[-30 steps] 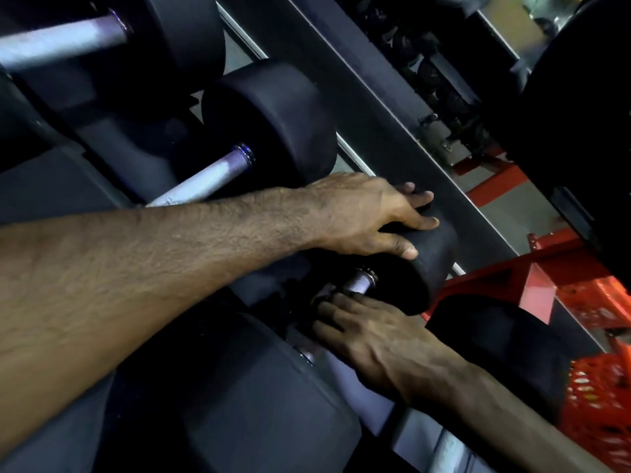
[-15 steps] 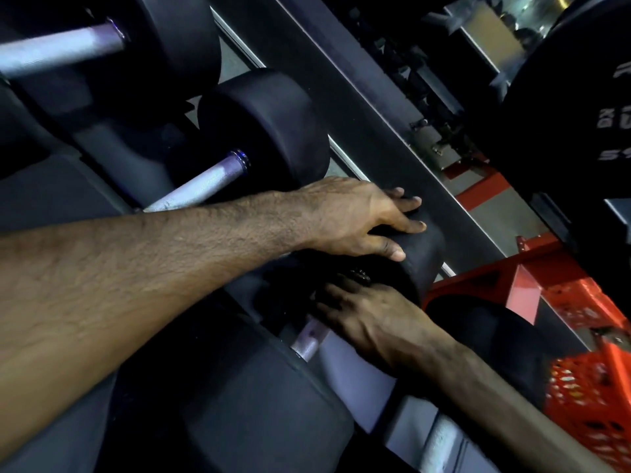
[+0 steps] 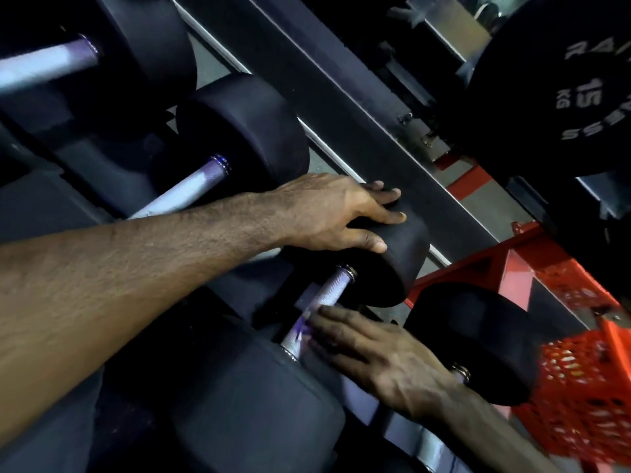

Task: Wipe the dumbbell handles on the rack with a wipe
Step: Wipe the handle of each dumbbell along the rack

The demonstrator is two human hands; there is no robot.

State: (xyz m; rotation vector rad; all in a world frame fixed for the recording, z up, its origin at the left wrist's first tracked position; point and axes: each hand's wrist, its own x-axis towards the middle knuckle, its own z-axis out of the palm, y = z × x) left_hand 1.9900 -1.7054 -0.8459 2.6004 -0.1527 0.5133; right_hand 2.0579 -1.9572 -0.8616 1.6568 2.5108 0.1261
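Note:
A black dumbbell lies on the rack, and its knurled metal handle runs between a far head and a near head. My left hand rests on top of the far head, fingers draped over its rim. From the lower right, my right hand reaches the handle's lower part. Its fingertips hold a pale wipe against the metal, and little of the wipe shows. The thumb is hidden.
More dumbbells sit on the rack: one with a pale handle up left, another to the right. The dark rack rail runs diagonally behind. A red frame, an orange basket and a 15 kg plate stand at right.
My right hand slid up the handle toward the far head, then back down to the near head, uncovering the upper handle. My left hand stayed on the far head.

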